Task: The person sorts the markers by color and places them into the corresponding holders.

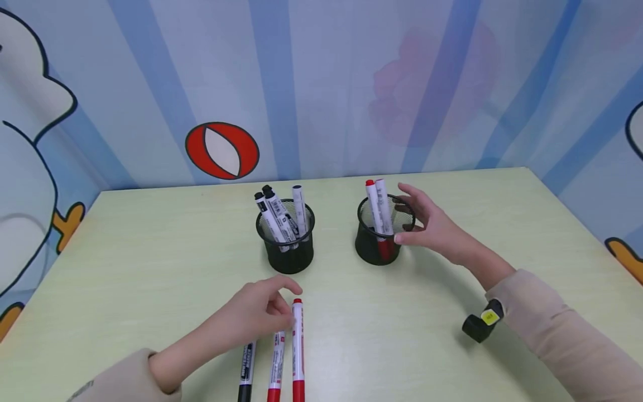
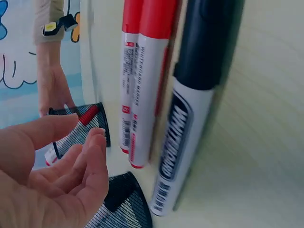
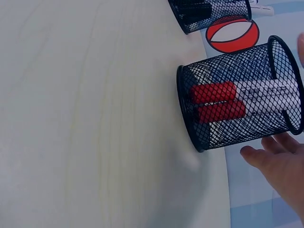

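Observation:
My left hand [image 1: 251, 310] hovers by the upper end of a red whiteboard marker [image 1: 298, 349], its fingers loosely bent and nothing between them. Left of that marker lie a second red marker [image 1: 276, 365] and a black marker [image 2: 183, 128]. At the right, my right hand [image 1: 437, 226] is at the side of a black mesh pen cup [image 1: 369, 245], thumb and fingers spread apart near its rim; whether they touch it I cannot tell. Two red markers [image 3: 216, 92] stand in that cup, their red caps at the bottom.
A second black mesh cup [image 1: 291, 259], holding several black markers [image 1: 276, 215], stands left of the first on the pale table [image 1: 166, 268]. Behind the table rises a blue striped backdrop [image 1: 326, 89] with a printed ball. A black wrist device [image 1: 482, 322] is on the right sleeve.

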Demonstrator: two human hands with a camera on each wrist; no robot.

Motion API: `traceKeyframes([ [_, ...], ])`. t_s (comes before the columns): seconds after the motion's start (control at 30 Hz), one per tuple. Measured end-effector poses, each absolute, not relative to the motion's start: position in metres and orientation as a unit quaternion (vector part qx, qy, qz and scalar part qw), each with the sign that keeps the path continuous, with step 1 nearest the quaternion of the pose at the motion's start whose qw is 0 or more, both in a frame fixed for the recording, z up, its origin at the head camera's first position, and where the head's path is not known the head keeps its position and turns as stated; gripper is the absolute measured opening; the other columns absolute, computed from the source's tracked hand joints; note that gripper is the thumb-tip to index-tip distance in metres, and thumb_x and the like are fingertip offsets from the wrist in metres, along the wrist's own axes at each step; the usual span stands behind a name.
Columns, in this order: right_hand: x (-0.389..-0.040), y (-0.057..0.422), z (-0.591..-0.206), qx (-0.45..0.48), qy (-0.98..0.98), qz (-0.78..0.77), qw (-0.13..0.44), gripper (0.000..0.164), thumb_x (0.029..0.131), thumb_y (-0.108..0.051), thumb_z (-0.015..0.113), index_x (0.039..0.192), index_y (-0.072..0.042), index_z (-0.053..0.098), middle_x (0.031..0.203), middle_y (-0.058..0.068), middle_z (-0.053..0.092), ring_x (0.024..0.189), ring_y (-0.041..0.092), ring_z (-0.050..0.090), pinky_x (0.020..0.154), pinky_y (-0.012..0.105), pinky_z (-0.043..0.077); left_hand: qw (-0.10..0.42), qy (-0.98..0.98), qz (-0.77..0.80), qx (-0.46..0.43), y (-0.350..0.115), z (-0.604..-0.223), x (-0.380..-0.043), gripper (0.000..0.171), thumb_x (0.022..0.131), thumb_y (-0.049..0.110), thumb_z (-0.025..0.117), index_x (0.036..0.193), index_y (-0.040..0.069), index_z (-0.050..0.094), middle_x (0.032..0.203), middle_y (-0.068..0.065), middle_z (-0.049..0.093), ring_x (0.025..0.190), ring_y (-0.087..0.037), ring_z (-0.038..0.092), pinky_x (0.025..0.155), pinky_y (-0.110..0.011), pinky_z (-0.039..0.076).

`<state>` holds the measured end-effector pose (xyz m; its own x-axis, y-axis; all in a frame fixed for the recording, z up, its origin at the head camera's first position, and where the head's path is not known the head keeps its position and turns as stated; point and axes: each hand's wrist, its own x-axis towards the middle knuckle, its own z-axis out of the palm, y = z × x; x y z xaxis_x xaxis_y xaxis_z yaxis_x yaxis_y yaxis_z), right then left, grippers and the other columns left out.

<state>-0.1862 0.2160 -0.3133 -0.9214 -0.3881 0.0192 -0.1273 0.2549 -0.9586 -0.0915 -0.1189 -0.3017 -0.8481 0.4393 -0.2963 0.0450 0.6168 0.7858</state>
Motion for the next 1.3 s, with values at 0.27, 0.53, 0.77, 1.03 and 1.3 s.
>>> traceKeyframes([
  [0.27, -0.191, 0.213, -0.322, -0.17, 0.782, -0.583, 0.138, 0.103, 0.075, -0.002, 0.075, 0.15, -0.018, 0.006, 0.148, 0.011, 0.028, 0.133, 0.026, 0.029, 0.102, 0.049, 0.034, 0.203, 0.914, 0.323, 0.139, -0.103, -0.298, -0.088, 0.044, 0.077, 0.007, 0.074, 0.117, 0.01, 0.055, 0.065, 0.004, 0.057, 0.053, -0.014, 0.052, 0.053, -0.027, 0.041],
  [0.53, -0.192, 0.213, -0.328, -0.156, 0.777, -0.594, 0.137, 0.101, 0.073, 0.002, 0.075, 0.148, -0.012, 0.011, 0.144, 0.015, 0.033, 0.127, 0.03, 0.037, 0.091, 0.028, 0.045, 0.185, 0.931, 0.272, 0.157, -0.094, -0.302, -0.089, 0.049, 0.076, 0.008, 0.075, 0.12, 0.003, 0.054, 0.057, 0.001, 0.053, 0.045, -0.012, 0.05, 0.048, -0.024, 0.041],
  [0.77, -0.193, 0.211, -0.328, -0.153, 0.776, -0.595, 0.142, 0.1, 0.072, 0.001, 0.076, 0.148, -0.013, 0.012, 0.143, 0.016, 0.035, 0.125, 0.033, 0.038, 0.086, 0.026, 0.048, 0.184, 0.943, 0.233, 0.15, -0.091, -0.305, -0.091, 0.048, 0.076, 0.011, 0.076, 0.118, 0.004, 0.055, 0.06, -0.001, 0.052, 0.046, -0.012, 0.049, 0.046, -0.023, 0.04],
  [1.03, -0.192, 0.21, -0.326, -0.149, 0.778, -0.593, 0.144, 0.097, 0.072, 0.002, 0.075, 0.147, -0.013, 0.015, 0.141, 0.017, 0.037, 0.124, 0.032, 0.039, 0.085, 0.027, 0.048, 0.165, 0.942, 0.222, 0.19, -0.088, -0.314, -0.093, 0.043, 0.074, 0.011, 0.077, 0.111, 0.0, 0.057, 0.069, 0.0, 0.052, 0.055, -0.013, 0.048, 0.049, -0.022, 0.042],
  [1.3, -0.193, 0.211, -0.326, -0.141, 0.785, -0.586, 0.143, 0.097, 0.072, 0.001, 0.076, 0.147, -0.013, 0.016, 0.14, 0.017, 0.037, 0.124, 0.03, 0.039, 0.083, 0.028, 0.049, 0.172, 0.938, 0.221, 0.204, -0.082, -0.317, -0.095, 0.033, 0.075, 0.013, 0.077, 0.098, 0.001, 0.058, 0.066, -0.001, 0.051, 0.054, -0.013, 0.048, 0.047, -0.023, 0.041],
])
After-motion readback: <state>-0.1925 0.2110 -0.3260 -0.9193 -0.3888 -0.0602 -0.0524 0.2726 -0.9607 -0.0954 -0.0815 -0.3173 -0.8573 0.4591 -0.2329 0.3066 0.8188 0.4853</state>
